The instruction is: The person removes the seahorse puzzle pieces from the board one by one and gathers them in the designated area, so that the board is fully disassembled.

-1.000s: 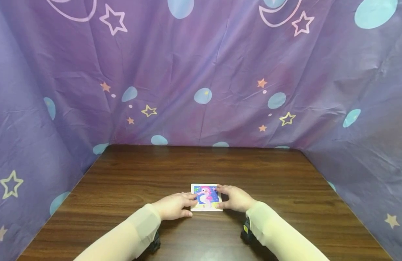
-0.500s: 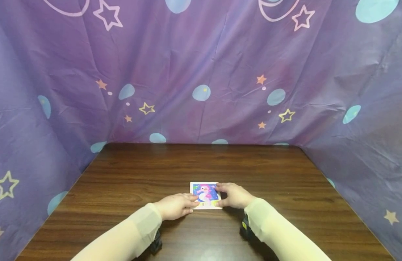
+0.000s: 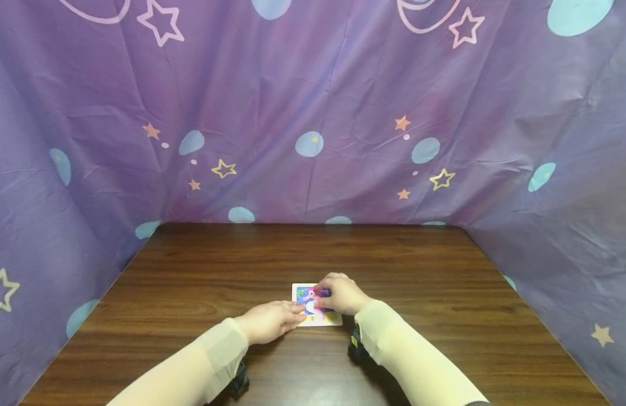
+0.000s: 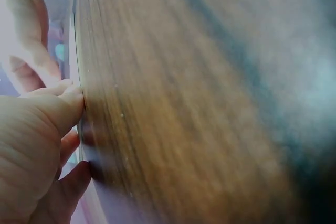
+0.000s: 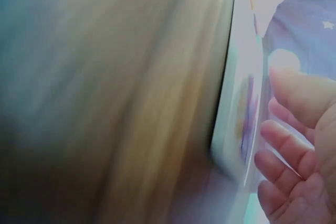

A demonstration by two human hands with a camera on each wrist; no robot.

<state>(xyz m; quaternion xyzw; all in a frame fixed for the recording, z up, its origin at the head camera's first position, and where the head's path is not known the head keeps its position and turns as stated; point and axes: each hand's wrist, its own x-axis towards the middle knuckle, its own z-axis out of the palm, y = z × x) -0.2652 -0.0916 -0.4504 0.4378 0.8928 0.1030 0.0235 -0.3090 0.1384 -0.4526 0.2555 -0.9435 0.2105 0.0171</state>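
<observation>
A small, flat, square picture board [image 3: 318, 321] with a white border lies on the table in the head view. Its pink seahorse on blue is partly covered by both hands. My left hand [image 3: 272, 321] rests its extended fingers on the board's left side. Over the upper right part of the picture is my right hand [image 3: 345, 296], fingers and thumb bent loosely and spread apart. In the right wrist view, those fingers [image 5: 283, 148] hover beside the board's face [image 5: 247, 114], and nothing shows between them. The left wrist view has the left fingertips [image 4: 81, 174] at the board's edge.
The dark wood-grain table [image 3: 216, 259] extends around the board on all sides. A purple curtain [image 3: 272, 96] with stars and moons hangs behind it and along both sides. A black wrist device [image 3: 357, 347] sits under the right sleeve.
My right hand has left the board's right edge and moved left over the picture, covering part of the seahorse. The left hand stays on the left side. The head view has shifted slightly.
</observation>
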